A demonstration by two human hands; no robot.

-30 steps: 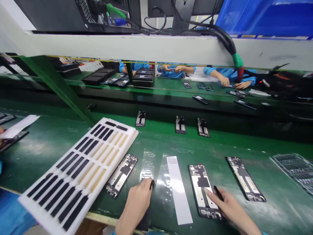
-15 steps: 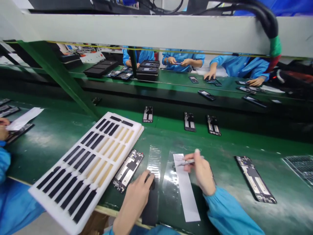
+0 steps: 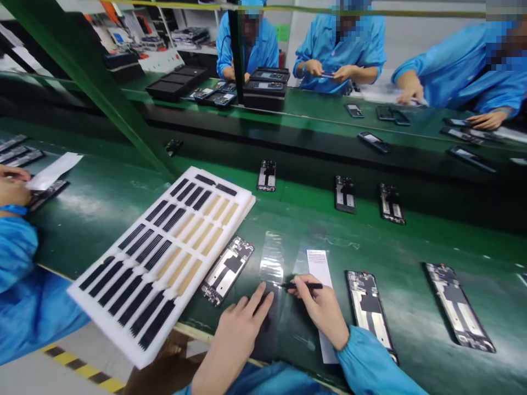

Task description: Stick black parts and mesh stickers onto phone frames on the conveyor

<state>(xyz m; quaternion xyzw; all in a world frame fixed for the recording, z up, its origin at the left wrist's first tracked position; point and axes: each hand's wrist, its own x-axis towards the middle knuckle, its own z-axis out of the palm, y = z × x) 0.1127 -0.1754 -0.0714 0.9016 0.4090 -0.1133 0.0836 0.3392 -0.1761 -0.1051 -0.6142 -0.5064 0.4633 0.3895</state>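
Observation:
My left hand [image 3: 236, 334] lies with fingers stretched out on a dark strip of film under a clear plastic strip [image 3: 272, 252]. In my right hand [image 3: 325, 312] is a pair of dark tweezers [image 3: 310, 286], gripped like a pen. Their tip points left, at the clear strip near my left fingertips; whether it touches is too small to tell. Partly beneath my right hand lies a white strip [image 3: 318, 264] with rows of tiny dots. An opened phone [image 3: 230, 267] lies left of the clear strip, and another opened phone [image 3: 368, 304] lies beside my right wrist.
A white foam tray [image 3: 138, 355] with black and tan strips stands at the left, overhanging the bench edge. More opened phones [image 3: 457, 307] lie right and along the green belt [image 3: 304, 192]. A green post [image 3: 94, 82] slants across. Co-workers sit opposite; another's hands [image 3: 14, 186] work at far left.
My right hand has moved left and down from the dotted white strip to the clear strip, carrying the tweezers. My left fingers have straightened. The view has tilted up, showing more of the co-workers.

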